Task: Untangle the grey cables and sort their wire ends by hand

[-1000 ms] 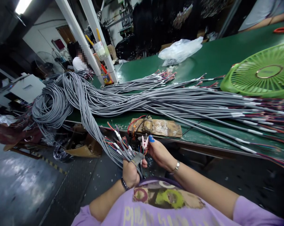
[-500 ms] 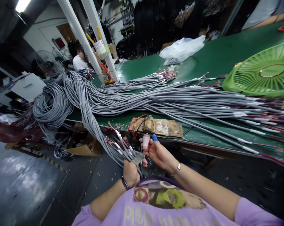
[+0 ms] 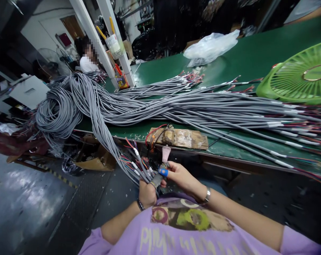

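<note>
My left hand (image 3: 147,194) is wrapped round a bundle of grey cables (image 3: 143,170) below the table edge. White sleeves and thin coloured wires show at the cable ends, and a grey wrapping (image 3: 157,180) lies across the left thumb area. My right hand (image 3: 183,177), with blue tape on its thumb, is closed in a pinch close beside the cable ends. Whatever lies between its fingertips is hidden. A pink tapered piece (image 3: 165,154) stands up just beyond those fingers; whether it is worn on a finger, I cannot tell.
Long grey cables (image 3: 149,113) lie across the green table (image 3: 256,46), coiled at the left. A wooden board (image 3: 187,138) sits at its front edge. Further back are a green fan (image 3: 298,74) and a plastic bag (image 3: 212,47). A person (image 3: 88,63) sits at the far left.
My right thumb has come down and left from a raised position and now presses in beside the cable ends. My left hand keeps its hold on the bundle. The view has shifted slightly.
</note>
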Demonstrator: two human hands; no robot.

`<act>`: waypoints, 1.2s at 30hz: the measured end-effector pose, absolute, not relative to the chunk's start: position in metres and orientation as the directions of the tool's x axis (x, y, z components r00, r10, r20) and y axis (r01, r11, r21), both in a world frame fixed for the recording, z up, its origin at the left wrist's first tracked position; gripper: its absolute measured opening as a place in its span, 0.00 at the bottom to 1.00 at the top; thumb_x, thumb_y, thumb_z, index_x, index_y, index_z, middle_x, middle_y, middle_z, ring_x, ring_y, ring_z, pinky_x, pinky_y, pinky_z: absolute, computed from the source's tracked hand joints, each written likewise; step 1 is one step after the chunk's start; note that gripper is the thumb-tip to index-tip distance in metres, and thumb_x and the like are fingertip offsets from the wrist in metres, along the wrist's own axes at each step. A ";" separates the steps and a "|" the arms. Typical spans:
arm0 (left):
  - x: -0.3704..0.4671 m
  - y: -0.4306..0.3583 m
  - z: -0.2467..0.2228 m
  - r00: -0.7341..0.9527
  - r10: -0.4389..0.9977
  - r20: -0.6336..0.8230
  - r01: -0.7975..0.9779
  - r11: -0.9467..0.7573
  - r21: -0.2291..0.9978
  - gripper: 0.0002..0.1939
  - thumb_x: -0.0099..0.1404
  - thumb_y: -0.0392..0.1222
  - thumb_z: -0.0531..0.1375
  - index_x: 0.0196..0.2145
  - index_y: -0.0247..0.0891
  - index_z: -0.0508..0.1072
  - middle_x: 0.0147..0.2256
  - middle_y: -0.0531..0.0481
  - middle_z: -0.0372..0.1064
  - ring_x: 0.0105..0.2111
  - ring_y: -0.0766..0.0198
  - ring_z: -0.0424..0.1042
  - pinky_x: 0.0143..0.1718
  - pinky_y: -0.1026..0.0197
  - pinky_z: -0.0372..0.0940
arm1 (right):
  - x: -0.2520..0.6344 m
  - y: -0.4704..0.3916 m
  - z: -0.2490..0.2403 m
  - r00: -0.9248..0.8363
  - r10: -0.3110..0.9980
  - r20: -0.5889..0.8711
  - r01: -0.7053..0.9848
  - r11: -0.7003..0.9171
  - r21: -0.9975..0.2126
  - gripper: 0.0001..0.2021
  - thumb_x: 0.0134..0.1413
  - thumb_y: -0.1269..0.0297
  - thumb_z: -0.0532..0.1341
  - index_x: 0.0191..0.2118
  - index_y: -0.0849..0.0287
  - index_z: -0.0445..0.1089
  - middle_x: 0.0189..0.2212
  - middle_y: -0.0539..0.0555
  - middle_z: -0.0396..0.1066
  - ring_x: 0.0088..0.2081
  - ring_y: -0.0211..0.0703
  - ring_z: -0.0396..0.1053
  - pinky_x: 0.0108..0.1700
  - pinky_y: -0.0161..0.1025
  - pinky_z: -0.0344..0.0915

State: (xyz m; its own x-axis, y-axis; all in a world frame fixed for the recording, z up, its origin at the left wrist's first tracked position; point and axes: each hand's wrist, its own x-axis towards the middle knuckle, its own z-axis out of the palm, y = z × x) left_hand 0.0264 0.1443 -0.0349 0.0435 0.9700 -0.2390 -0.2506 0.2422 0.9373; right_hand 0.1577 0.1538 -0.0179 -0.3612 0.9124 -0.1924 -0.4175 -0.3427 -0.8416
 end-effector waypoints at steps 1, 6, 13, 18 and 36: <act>0.026 0.144 -0.037 0.046 0.972 -0.229 -0.233 0.234 0.944 0.11 0.50 0.45 0.65 0.20 0.34 0.72 0.16 0.49 0.69 0.22 0.62 0.71 0.25 0.62 0.66 | 0.158 0.154 -0.018 -0.362 0.913 -0.191 -0.410 -0.339 -0.847 0.17 0.43 0.52 0.66 0.29 0.58 0.61 0.16 0.47 0.67 0.20 0.38 0.65 0.26 0.36 0.58; 0.025 0.143 -0.037 0.025 0.973 -0.228 -0.230 0.228 0.946 0.13 0.51 0.47 0.65 0.20 0.34 0.72 0.16 0.50 0.69 0.20 0.63 0.70 0.24 0.63 0.66 | 0.158 0.152 -0.017 -0.344 0.920 -0.186 -0.389 -0.320 -0.864 0.15 0.45 0.53 0.65 0.26 0.58 0.61 0.16 0.47 0.67 0.20 0.38 0.65 0.27 0.36 0.58; 0.027 0.146 -0.031 -0.009 0.962 -0.273 -0.298 0.258 0.919 0.13 0.50 0.46 0.66 0.20 0.33 0.72 0.15 0.51 0.67 0.19 0.65 0.69 0.23 0.64 0.66 | 0.156 0.149 -0.014 -0.273 0.923 -0.272 -0.380 -0.363 -0.851 0.12 0.43 0.57 0.65 0.28 0.59 0.65 0.18 0.49 0.70 0.22 0.38 0.67 0.27 0.35 0.58; 0.022 0.144 -0.040 0.125 0.953 -0.274 -0.183 0.294 0.938 0.13 0.51 0.47 0.65 0.23 0.31 0.75 0.17 0.48 0.70 0.18 0.65 0.68 0.21 0.64 0.63 | 0.145 0.147 -0.025 -0.261 0.902 -0.345 -0.432 -0.428 -0.794 0.09 0.45 0.61 0.61 0.25 0.57 0.61 0.12 0.46 0.65 0.15 0.36 0.62 0.21 0.33 0.54; 0.020 0.142 -0.031 0.083 0.961 -0.263 -0.143 0.273 0.951 0.15 0.51 0.48 0.64 0.18 0.33 0.73 0.16 0.48 0.69 0.21 0.62 0.71 0.24 0.62 0.65 | 0.154 0.147 -0.020 -0.291 0.911 -0.292 -0.519 -0.407 -0.752 0.17 0.38 0.60 0.70 0.34 0.60 0.65 0.21 0.47 0.69 0.20 0.36 0.67 0.24 0.35 0.62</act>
